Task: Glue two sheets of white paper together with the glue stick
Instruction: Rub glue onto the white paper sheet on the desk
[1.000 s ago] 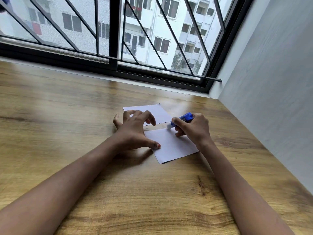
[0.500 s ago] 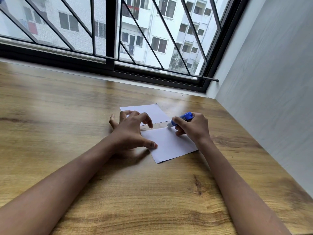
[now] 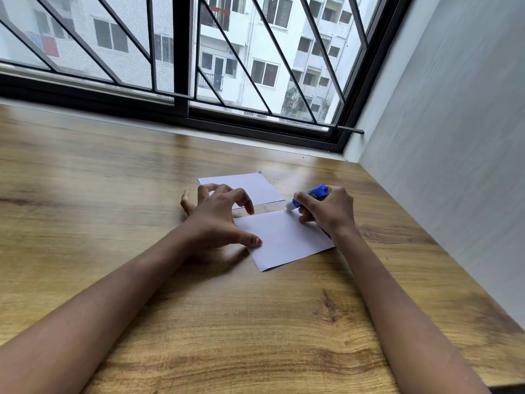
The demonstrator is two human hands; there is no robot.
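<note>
A wooden table (image 3: 142,280) is set along the window (image 3: 181,81). Two white sheets are laid flat on it. The far sheet (image 3: 255,186) is positioned nearer the window, the near sheet (image 3: 287,240) farther from it. A narrow strip of bare wood is left between them.

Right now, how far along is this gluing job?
Partway. Done: both sheets are laid out and the glue stick is uncapped. In hand: the right hand grips it, tip at the far edge of the near sheet, while the left hand pins that sheet with its thumb. Left: the far sheet lies apart, a strip of table between them, so joining and pressing remain.
</note>
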